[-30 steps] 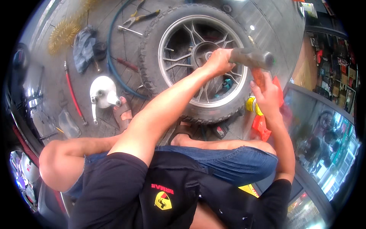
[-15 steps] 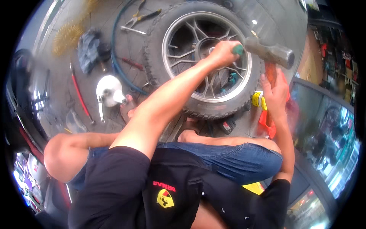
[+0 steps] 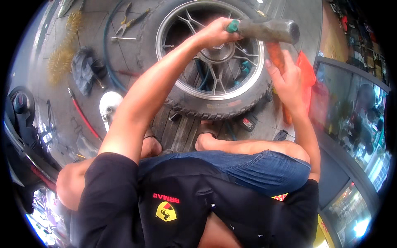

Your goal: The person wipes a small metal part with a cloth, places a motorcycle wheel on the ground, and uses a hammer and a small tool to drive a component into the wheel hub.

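Far left on the floor there's a wire brush (image 3: 62, 56), a dark rag (image 3: 84, 72) next to it, and a red hose (image 3: 84, 120) running down past a white cover (image 3: 109, 109). Pliers (image 3: 132, 18) lie up top, just left of the wheel (image 3: 211, 62), which lies flat on some wooden planks (image 3: 178, 130) right in front of my feet. My left hand (image 3: 215, 33) reaches across over the hub, grip clenched round the green-ended handle of a hammer (image 3: 269, 29), its head out over the tyre's right edge. Just under the hammer head is an orange chisel (image 3: 276, 58), standing near upright at the tyre's right side, and my right hand (image 3: 287, 82) is wrapped tight round it lower down. An orange bit of plastic (image 3: 308, 72) sits right behind that hand. Glass cabinet (image 3: 351, 111) on the far right.
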The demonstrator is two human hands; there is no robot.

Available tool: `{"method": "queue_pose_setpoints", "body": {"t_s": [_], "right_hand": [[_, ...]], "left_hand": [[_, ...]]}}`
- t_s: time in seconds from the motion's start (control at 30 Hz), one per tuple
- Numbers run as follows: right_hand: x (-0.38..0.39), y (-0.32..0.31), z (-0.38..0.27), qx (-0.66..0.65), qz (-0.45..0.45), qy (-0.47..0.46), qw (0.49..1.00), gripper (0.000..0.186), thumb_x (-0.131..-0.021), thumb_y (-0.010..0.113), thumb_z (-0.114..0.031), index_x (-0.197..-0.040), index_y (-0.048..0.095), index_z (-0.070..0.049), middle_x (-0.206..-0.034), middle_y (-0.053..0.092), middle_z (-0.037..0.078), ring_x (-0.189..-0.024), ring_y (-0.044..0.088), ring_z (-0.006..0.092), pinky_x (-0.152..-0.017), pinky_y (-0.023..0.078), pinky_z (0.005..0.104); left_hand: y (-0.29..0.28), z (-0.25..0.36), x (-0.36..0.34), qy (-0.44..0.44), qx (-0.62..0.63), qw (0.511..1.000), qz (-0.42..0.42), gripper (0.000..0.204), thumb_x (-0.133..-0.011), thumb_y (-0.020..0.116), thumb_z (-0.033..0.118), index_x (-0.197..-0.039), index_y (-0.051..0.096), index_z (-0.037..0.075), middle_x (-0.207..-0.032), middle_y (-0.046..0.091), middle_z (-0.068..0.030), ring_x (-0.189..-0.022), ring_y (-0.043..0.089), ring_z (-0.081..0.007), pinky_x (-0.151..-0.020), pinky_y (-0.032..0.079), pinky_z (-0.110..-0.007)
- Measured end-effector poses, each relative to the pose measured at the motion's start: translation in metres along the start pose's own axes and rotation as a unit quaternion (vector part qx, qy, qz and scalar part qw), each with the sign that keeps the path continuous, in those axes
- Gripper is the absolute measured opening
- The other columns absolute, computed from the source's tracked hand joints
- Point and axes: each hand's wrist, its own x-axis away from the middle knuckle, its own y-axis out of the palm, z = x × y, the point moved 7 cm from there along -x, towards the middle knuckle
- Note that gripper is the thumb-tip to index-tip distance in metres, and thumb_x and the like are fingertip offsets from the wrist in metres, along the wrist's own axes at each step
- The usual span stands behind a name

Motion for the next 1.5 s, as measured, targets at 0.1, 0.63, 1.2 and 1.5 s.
{"method": "queue_pose_setpoints", "body": {"t_s": [0.1, 0.63, 1.2, 1.5], "right_hand": [[0.001, -0.002, -0.001, 0.003, -0.004, 0.007, 1.0, 0.033, -0.091, 0.064, -0.027, -0.108, 0.055, 0.0, -0.071, 0.06, 0.017, -0.063, 0.06, 0.0269, -0.059, 0.045, 0.0364], [-0.023, -0.028, -0.031, 0.161, 0.022, 0.025, 0.986, 0.036, -0.09, 0.065, -0.032, -0.107, 0.057, 0.0, -0.084, 0.067, 0.018, -0.071, 0.066, 0.0284, -0.064, 0.049, 0.0389], [-0.015, -0.008, -0.025, 0.064, -0.015, 0.053, 0.996, 0.066, -0.089, 0.064, -0.043, -0.124, 0.051, 0.012, -0.073, 0.062, 0.026, -0.069, 0.065, 0.0295, -0.069, 0.047, 0.0409], [-0.024, -0.005, 0.003, 0.081, 0.004, 0.033, 0.996, 0.036, -0.089, 0.063, -0.032, -0.109, 0.055, -0.003, -0.076, 0.065, 0.024, -0.08, 0.065, 0.0432, -0.067, 0.049, 0.046]], "left_hand": [[0.004, -0.008, 0.001, 0.05, 0.039, 0.998, 0.005, 0.022, -0.084, 0.07, 0.014, -0.103, 0.068, 0.004, -0.083, 0.066, 0.0002, -0.076, 0.058, -0.0093, -0.071, 0.048, -0.028], [0.011, 0.002, -0.011, 0.086, 0.002, 0.996, -0.017, 0.02, -0.084, 0.068, 0.008, -0.104, 0.069, 0.005, -0.093, 0.07, -0.0038, -0.088, 0.063, -0.0128, -0.082, 0.05, -0.029], [0.011, 0.011, -0.018, 0.045, -0.048, 0.998, 0.022, 0.024, -0.084, 0.071, 0.017, -0.102, 0.066, 0.003, -0.083, 0.066, -0.0054, -0.069, 0.061, -0.0135, -0.066, 0.05, -0.031], [0.009, -0.015, -0.008, -0.044, -0.069, 0.997, 0.008, 0.019, -0.086, 0.068, 0.016, -0.103, 0.071, 0.007, -0.084, 0.068, -0.0022, -0.078, 0.061, -0.0101, -0.072, 0.049, -0.028]]}}
